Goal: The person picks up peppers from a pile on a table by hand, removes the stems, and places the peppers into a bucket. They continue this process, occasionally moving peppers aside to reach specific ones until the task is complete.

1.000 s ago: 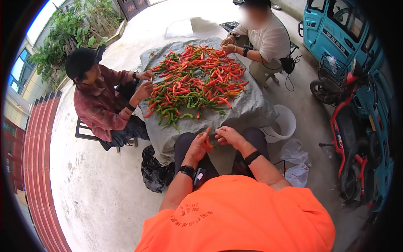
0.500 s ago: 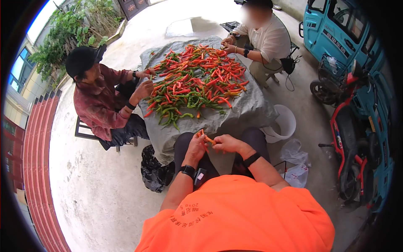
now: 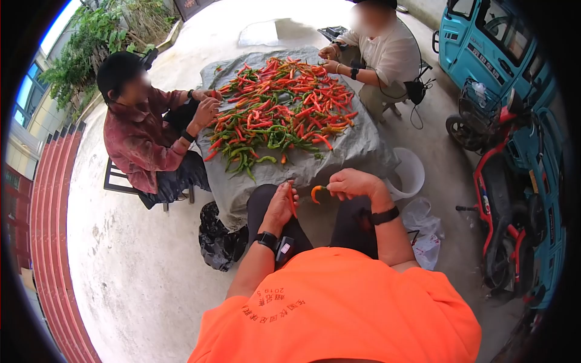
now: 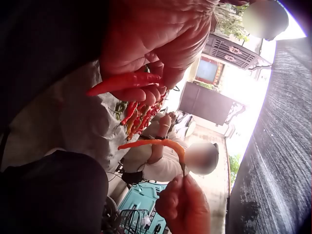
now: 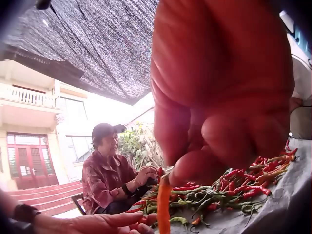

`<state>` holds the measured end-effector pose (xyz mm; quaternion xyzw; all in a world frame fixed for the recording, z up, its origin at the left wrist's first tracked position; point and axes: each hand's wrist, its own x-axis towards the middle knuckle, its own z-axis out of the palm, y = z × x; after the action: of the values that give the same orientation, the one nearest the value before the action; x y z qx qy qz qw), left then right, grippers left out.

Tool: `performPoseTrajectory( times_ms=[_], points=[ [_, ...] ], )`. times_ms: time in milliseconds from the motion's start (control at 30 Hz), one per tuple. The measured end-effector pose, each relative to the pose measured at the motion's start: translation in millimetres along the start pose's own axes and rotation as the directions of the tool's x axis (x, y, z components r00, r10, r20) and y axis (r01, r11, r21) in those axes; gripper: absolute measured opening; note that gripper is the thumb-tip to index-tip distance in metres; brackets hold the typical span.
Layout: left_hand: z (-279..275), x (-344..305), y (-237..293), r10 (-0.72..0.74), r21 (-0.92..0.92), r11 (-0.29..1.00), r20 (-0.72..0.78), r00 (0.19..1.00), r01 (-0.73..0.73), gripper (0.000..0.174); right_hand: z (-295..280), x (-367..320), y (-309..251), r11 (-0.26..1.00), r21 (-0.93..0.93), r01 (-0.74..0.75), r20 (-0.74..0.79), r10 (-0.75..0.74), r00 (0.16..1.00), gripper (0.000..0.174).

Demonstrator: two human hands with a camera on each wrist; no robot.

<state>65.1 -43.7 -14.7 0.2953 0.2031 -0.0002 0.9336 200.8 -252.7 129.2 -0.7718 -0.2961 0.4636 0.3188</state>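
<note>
My left hand (image 3: pixel 280 204) grips a red chili (image 3: pixel 292 207) over my lap, just below the near edge of the grey-covered table (image 3: pixel 357 151). In the left wrist view the red chili (image 4: pixel 124 83) lies across the curled fingers (image 4: pixel 156 44). My right hand (image 3: pixel 356 183) pinches a curved orange chili (image 3: pixel 316 192) by its stem, a short way right of the left hand. The orange chili (image 4: pixel 156 144) hangs from the right hand (image 4: pixel 185 204) in the left wrist view. In the right wrist view the orange chili (image 5: pixel 164 204) points down from the fingertips (image 5: pixel 195 170).
A big pile of red, orange and green chilies (image 3: pixel 278 109) covers the table. Two people sit at its left (image 3: pixel 142 145) and far side (image 3: pixel 381 54), handling chilies. A white bucket (image 3: pixel 411 172) and plastic bags (image 3: pixel 423 233) lie at my right, a black bag (image 3: pixel 218 242) at my left, a red scooter (image 3: pixel 502 199) further right.
My hands have drawn apart. The right hand moved right and up with the orange chili, while the left hand kept the red chili near my lap.
</note>
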Motion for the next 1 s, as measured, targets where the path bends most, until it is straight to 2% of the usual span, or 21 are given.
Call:
performPoseTrajectory(
  times_ms=[67,100,167,267,367,433,533,633,667,767,867,1000],
  points=[
    [5.6,-3.6,-0.2,-0.032,0.065,0.997,0.000,0.999,0.032,0.020,-9.8,4.4,-0.5,1.000,0.014,-0.010,-0.180,0.012,0.984,0.028],
    [10.2,-5.7,0.7,-0.030,0.083,0.996,0.016,0.999,0.029,0.019,-16.1,11.1,1.5,0.996,0.058,0.067,-0.345,-0.043,0.938,0.029],
    [16.6,-9.3,2.9,-0.028,0.124,0.992,0.046,0.999,0.022,0.019,-24.2,31.1,10.0,0.965,0.108,0.237,-0.644,-0.114,0.756,0.030],
    [14.2,-8.6,1.3,-0.043,0.103,0.994,0.014,0.999,0.041,0.021,-21.4,53.4,17.6,0.983,-0.122,0.135,-0.873,-0.171,0.457,0.033],
    [11.6,-7.9,0.2,-0.057,0.124,0.991,0.054,0.997,0.050,0.019,2.2,70.8,33.8,0.969,-0.092,0.229,-0.606,-0.237,0.760,0.032],
    [12.2,-7.8,0.8,-0.092,0.179,0.981,0.072,0.993,0.078,0.018,32.8,51.8,4.7,0.897,0.372,0.240,-0.377,-0.090,0.922,0.029],
    [14.1,-8.1,-0.3,-0.120,0.249,0.964,0.111,0.987,0.090,0.017,68.5,62.9,7.9,0.920,0.222,0.324,-0.404,-0.216,0.889,0.026],
    [15.8,-7.3,-0.8,-0.131,0.288,0.953,0.127,0.983,0.090,0.017,81.0,71.2,7.3,0.906,0.262,0.333,-0.382,-0.219,0.898,0.021],
    [15.6,-7.8,-0.9,-0.133,0.294,0.951,0.126,0.983,0.091,0.017,82.1,70.9,7.9,0.936,0.166,0.312,-0.413,-0.221,0.883,0.017],
    [14.9,-9.7,1.7,-0.135,0.267,0.959,0.128,0.983,0.097,0.016,82.2,68.3,6.7,0.963,0.040,0.267,-0.523,-0.208,0.827,0.020],
    [13.0,-8.3,1.1,-0.121,0.263,0.962,0.149,0.981,0.079,0.014,83.3,76.6,19.3,0.964,0.074,0.256,-0.458,-0.195,0.867,0.022],
    [17.5,-9.0,0.9,-0.134,0.250,0.963,0.117,0.984,0.101,0.014,82.2,73.6,23.2,0.966,0.097,0.240,-0.471,-0.167,0.866,0.021]
  ],
)
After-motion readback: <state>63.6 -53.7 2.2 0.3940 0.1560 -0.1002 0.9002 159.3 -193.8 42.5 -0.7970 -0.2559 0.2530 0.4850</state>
